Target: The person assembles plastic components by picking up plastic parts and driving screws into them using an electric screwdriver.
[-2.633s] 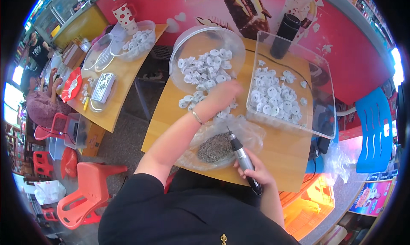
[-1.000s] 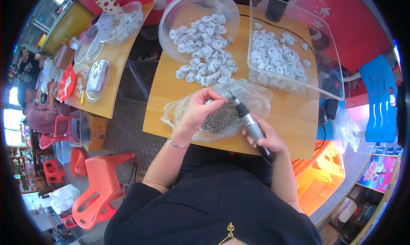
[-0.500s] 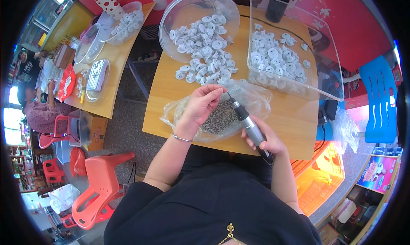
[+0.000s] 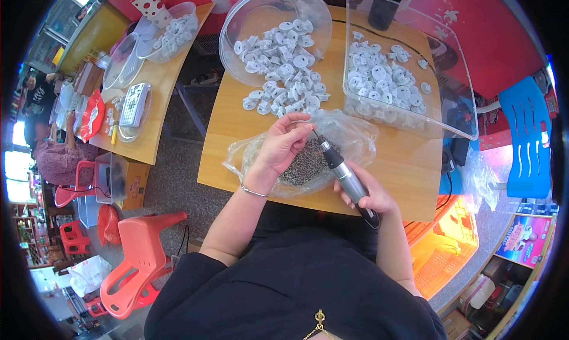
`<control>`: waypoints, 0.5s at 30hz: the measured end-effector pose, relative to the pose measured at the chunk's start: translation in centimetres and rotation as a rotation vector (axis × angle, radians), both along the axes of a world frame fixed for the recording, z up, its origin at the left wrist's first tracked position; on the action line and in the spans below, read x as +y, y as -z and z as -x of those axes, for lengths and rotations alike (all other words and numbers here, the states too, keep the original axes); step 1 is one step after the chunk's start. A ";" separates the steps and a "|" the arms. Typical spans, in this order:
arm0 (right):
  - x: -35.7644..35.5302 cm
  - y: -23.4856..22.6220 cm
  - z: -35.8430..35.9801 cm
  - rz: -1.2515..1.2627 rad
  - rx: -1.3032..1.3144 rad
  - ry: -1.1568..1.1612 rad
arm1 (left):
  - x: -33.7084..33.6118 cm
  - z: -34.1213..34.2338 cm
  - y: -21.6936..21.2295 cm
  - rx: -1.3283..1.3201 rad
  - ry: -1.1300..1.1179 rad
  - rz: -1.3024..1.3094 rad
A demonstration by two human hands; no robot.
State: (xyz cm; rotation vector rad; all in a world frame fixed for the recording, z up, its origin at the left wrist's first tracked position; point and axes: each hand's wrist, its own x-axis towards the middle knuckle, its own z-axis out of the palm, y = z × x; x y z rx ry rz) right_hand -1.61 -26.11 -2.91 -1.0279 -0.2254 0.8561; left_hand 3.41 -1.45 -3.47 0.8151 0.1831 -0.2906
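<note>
My right hand [image 4: 376,192] is wrapped round a silver and black electric screwdriver [image 4: 351,183], its bit pointing up and to the left. At the bit's tip, my left hand [image 4: 284,147] has thumb and forefinger pinched together; whatever sits between them is too small to make out. Below both hands lies an open clear plastic bag [image 4: 359,139] with a heap of small metal screws [image 4: 305,165] in it. Just beyond the bag, many white round plastic parts [image 4: 284,97] are spilled on the wooden table [image 4: 228,123].
A tipped clear round tub [image 4: 230,49] stands at the table's far left, with white parts spilling out. At the far right is a clear rectangular bin [image 4: 409,119] of similar parts. An orange crate [image 4: 453,245] stands low on the right, and a red chair [image 4: 139,239] on the left.
The fingers of my left hand have shifted slightly at the bit's tip, and the forefinger is a little more bent. The screwdriver has barely moved.
</note>
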 end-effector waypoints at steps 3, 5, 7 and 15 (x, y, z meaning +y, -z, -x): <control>0.0 0.1 0.1 0.008 0.005 0.001 | 0.0 0.0 0.0 -0.007 0.000 -0.026; 0.0 0.0 0.1 0.013 0.006 0.003 | 0.0 0.0 -0.1 -0.010 -0.001 -0.051; 0.0 -0.1 0.0 0.016 0.004 -0.002 | -0.1 0.0 -0.3 -0.006 -0.010 -0.121; 0.0 -0.1 0.0 0.038 0.006 0.007 | 0.3 0.0 -0.6 -0.060 0.019 -0.228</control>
